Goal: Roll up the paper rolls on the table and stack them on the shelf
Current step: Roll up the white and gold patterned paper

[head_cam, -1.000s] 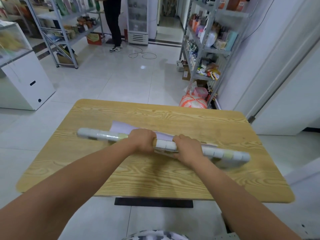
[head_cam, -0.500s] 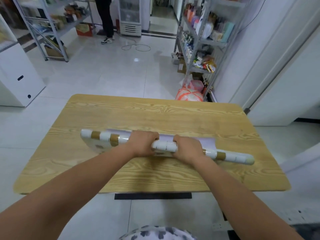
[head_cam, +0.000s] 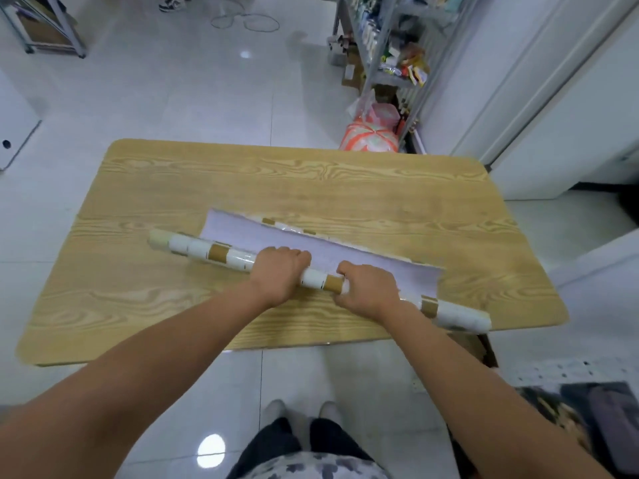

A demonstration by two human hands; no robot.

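The left hand (head_cam: 280,274) lies on top of the paper roll (head_cam: 214,252), fingers curled over its far side and gripping it. Just beside it, the right hand (head_cam: 368,292) grips the same roll, fingers bent over the top and thumb on the near side.

The roll lies flat on the table (head_cam: 242,181). Its long axis runs slantwise, with the left end pointing toward the table's far left and the right end reaching the near right edge. It is printed with white and tan blocks; the small dark marks on them are too blurred to read. The hands hide its middle.

A loose sheet (head_cam: 311,248), pale lilac side up, spreads from the roll toward the table's far side, its far edge curling up to show the printed face.

Beyond the table's far right corner sit an orange bag (head_cam: 368,138) and a shelf (head_cam: 397,46), cut off at the top, its package labels too small to read.
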